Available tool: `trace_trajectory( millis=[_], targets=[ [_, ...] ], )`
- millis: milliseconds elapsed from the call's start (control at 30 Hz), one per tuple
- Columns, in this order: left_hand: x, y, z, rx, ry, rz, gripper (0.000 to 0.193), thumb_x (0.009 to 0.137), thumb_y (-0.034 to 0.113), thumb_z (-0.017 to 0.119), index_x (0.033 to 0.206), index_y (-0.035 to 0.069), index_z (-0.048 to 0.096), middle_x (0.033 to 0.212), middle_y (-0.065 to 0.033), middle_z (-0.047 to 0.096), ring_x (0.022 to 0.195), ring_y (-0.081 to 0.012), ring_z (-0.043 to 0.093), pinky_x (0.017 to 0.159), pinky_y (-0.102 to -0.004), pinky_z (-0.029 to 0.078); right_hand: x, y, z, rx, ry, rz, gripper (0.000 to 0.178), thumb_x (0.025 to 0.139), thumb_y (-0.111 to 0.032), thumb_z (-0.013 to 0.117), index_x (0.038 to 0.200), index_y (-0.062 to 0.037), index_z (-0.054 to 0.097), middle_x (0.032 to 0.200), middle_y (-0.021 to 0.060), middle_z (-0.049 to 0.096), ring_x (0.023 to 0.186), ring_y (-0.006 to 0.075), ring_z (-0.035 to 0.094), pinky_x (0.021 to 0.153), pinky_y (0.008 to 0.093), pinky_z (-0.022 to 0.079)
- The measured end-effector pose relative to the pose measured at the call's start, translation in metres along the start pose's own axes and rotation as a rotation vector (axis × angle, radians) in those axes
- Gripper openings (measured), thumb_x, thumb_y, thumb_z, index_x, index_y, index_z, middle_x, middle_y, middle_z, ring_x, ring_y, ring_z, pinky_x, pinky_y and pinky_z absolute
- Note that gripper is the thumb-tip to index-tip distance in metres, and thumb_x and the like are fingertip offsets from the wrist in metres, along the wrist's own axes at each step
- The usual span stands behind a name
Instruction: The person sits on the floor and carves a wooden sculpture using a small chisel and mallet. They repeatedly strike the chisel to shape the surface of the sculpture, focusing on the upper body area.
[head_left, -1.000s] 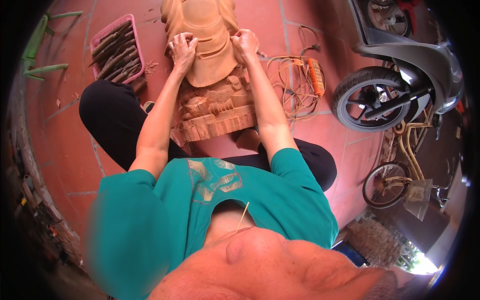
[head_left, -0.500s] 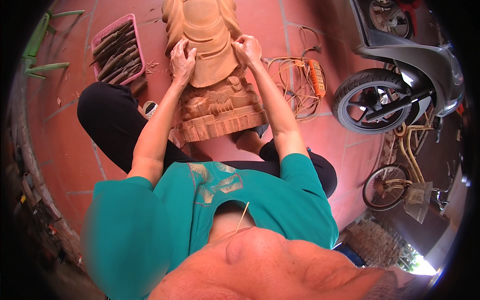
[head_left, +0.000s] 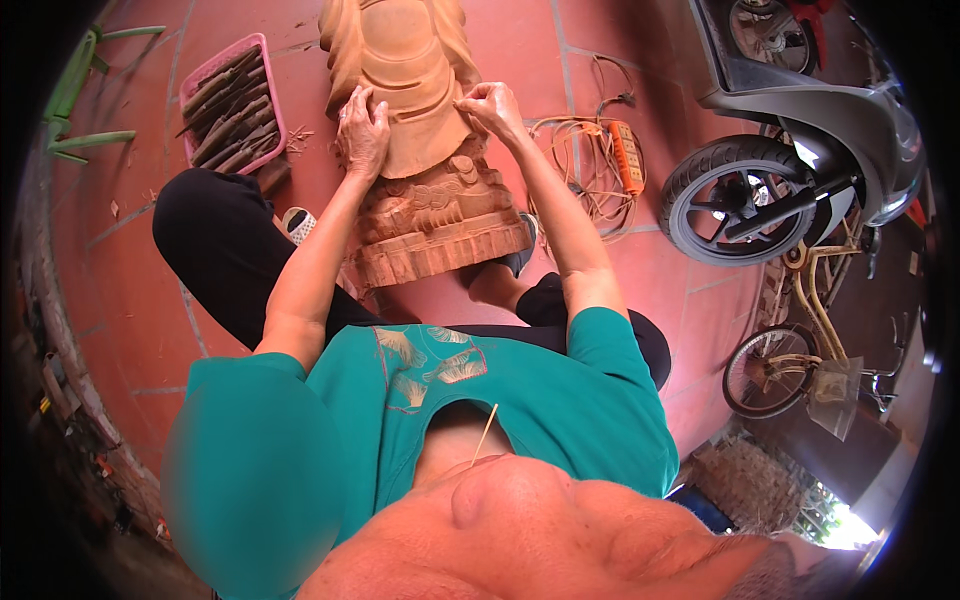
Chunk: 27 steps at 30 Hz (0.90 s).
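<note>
A carved wooden statue [head_left: 400,60] with draped folds lies on the tiles between my legs, its tiered, carved base [head_left: 440,215] towards me. My left hand [head_left: 362,135] rests along the left side of the folds, fingers bent slightly but not closed round anything. On the opposite side, my right hand [head_left: 490,107] is pinched, its thumb and fingertips at the right edge of the folds. Whatever may be between those fingertips is too small to make out.
A pink basket [head_left: 277,120] of chisel-like tools stands at the left, near a green plastic frame [head_left: 75,100]. To the right lie an orange power strip [head_left: 627,158] and tangled cord [head_left: 590,215]. Beyond are a motorbike wheel [head_left: 740,200] and a bicycle [head_left: 770,370].
My right hand has shifted a little left and towards me, its fingertips further in over the folds. The left hand has slid slightly towards me along the statue's side.
</note>
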<state>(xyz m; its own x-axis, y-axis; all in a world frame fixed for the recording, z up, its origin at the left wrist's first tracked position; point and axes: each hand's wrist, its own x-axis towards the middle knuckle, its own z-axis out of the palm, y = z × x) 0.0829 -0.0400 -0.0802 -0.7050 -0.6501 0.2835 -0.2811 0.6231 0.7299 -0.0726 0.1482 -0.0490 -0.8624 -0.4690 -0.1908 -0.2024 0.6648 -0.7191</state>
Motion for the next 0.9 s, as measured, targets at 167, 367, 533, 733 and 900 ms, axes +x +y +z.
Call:
trace_trajectory(
  millis=[167,367,533,733,900],
  targets=[
    [0.0,0.0,0.001,-0.003,0.005,0.012,0.036,0.09,0.022,0.062,0.121,0.006,0.058,0.13,-0.0161,0.059,0.12,-0.0331,0.055,0.102,-0.0418,0.043,0.006,-0.013,0.018,-0.107,0.281,-0.061,0.02,0.076,-0.024,0.073,0.08,-0.004,0.074,0.081,0.0197,0.07,0.079,0.0359,0.069,0.075,0.0435,0.053],
    [0.003,0.003,0.0,-0.055,0.004,0.016,0.034,0.086,0.017,0.065,0.117,0.003,0.06,0.128,-0.0187,0.059,0.119,-0.0356,0.054,0.102,-0.0429,0.042,0.022,-0.014,0.028,-0.147,0.383,-0.042,0.023,0.078,-0.024,0.071,0.083,-0.0022,0.074,0.078,0.0189,0.07,0.077,0.0328,0.069,0.072,0.042,0.053],
    [0.002,-0.001,0.0,-0.056,0.011,0.007,0.034,0.086,0.018,0.065,0.116,0.003,0.06,0.127,-0.0183,0.059,0.119,-0.0357,0.054,0.102,-0.0428,0.042,0.019,0.009,0.004,0.035,-0.024,-0.063,0.019,0.073,-0.021,0.078,0.075,-0.0023,0.074,0.062,0.0051,0.066,0.056,0.0086,0.058,0.053,0.0267,0.046],
    [0.001,0.003,0.0,-0.038,0.025,0.023,0.035,0.085,0.017,0.065,0.116,0.003,0.06,0.125,-0.0179,0.06,0.118,-0.0356,0.055,0.102,-0.0427,0.042,0.008,0.001,0.017,0.098,0.179,-0.019,0.021,0.073,-0.023,0.076,0.077,-0.0033,0.074,0.072,0.0167,0.07,0.07,0.0269,0.069,0.069,0.0382,0.053],
    [0.002,0.004,0.001,-0.047,0.016,0.024,0.035,0.085,0.017,0.066,0.116,0.003,0.06,0.125,-0.0178,0.06,0.118,-0.0351,0.055,0.102,-0.0425,0.042,0.024,-0.006,0.031,-0.1,0.422,-0.071,0.021,0.078,-0.024,0.072,0.081,-0.003,0.074,0.076,0.0205,0.069,0.075,0.035,0.069,0.07,0.0428,0.052]
  ],
)
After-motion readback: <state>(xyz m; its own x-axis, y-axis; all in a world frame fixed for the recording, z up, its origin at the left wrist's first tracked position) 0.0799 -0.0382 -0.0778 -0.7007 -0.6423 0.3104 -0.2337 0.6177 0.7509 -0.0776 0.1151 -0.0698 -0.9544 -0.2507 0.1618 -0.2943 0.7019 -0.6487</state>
